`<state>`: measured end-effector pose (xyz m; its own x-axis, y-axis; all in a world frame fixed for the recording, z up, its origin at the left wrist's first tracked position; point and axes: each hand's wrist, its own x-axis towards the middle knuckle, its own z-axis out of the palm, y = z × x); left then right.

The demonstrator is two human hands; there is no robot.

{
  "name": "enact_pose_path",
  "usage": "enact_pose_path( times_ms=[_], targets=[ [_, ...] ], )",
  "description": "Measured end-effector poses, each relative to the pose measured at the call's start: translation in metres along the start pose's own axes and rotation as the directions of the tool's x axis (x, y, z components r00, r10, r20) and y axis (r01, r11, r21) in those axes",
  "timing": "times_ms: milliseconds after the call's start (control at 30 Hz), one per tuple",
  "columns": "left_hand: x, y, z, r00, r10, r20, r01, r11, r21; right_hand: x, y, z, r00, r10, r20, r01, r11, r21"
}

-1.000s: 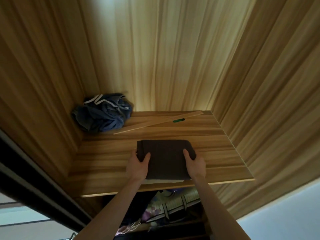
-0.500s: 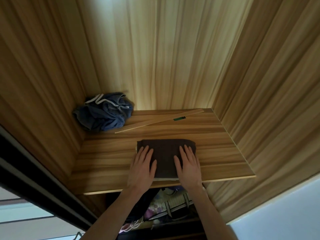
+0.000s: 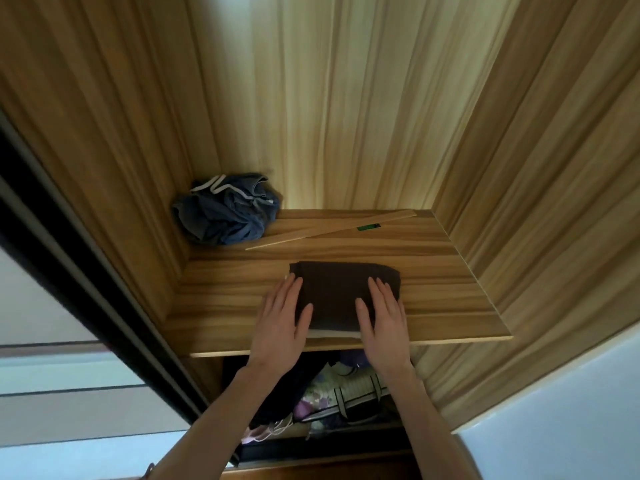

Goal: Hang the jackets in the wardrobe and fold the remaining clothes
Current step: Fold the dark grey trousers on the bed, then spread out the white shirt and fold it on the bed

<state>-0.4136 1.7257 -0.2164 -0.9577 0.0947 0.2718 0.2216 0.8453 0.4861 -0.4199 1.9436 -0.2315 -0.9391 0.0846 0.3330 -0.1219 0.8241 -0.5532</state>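
I see a folded dark cloth [image 3: 343, 292] lying flat on the wood shelf [image 3: 450, 289] inside the wardrobe [image 3: 346, 98], near the shelf's front edge, roughly centre. A pale layer shows under its near edge; can't tell if that's part of the same garment.

L hand [image 3: 284, 317] lies flat w/ fingers straight, partly on the cloth's left side, fingertips toward the far wall, thumb on the dark fabric. Released, not grasping, just resting/pressing on top. R hand [image 3: 381, 317] same: flat, fingers straight and together, on the cloth's right side, thumb spread inward onto the fabric. No clench, no pinch.

Far left corner of the shelf: a crumpled blue garment [image 3: 225, 213] w/ white trim, bunched against the left wall, well apart from the dark cloth. A thin wood strip [image 3: 329, 230] lies diagonally across the far part of the shelf, from beside the blue garment toward the far right corner; a small green tag [image 3: 369, 227] sits on it.

Below the shelf, between my forearms: a pile of mixed items [image 3: 329, 393], too dim to tell apart.
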Motion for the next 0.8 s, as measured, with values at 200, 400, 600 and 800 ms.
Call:
enact_pose_path(
  times_ms=[200, 400, 600, 800],
  targets=[
    [-0.071, -0.014, -0.060, 0.988, 0.043, -0.150, -0.032, 0.997, 0.075, -0.046, -0.062, -0.020, 0.987, -0.160, -0.027, 0.160, 0.987, 0.000],
    [-0.176, -0.032, -0.133, 0.955, -0.023, -0.297, 0.052, 0.994, 0.091, -0.116, -0.142, -0.023, 0.942, -0.334, 0.041, 0.335, 0.942, -0.008],
    [-0.301, -0.063, -0.206, 0.867, -0.221, -0.446, 0.287, 0.954, 0.086, -0.193, -0.234, -0.006, 0.866, -0.484, 0.130, 0.469, 0.874, 0.128],
    [-0.433, -0.094, -0.290, 0.705, -0.380, -0.599, 0.553, 0.823, 0.129, -0.262, -0.335, 0.024, 0.707, -0.689, 0.157, 0.620, 0.711, 0.332]
  ],
)
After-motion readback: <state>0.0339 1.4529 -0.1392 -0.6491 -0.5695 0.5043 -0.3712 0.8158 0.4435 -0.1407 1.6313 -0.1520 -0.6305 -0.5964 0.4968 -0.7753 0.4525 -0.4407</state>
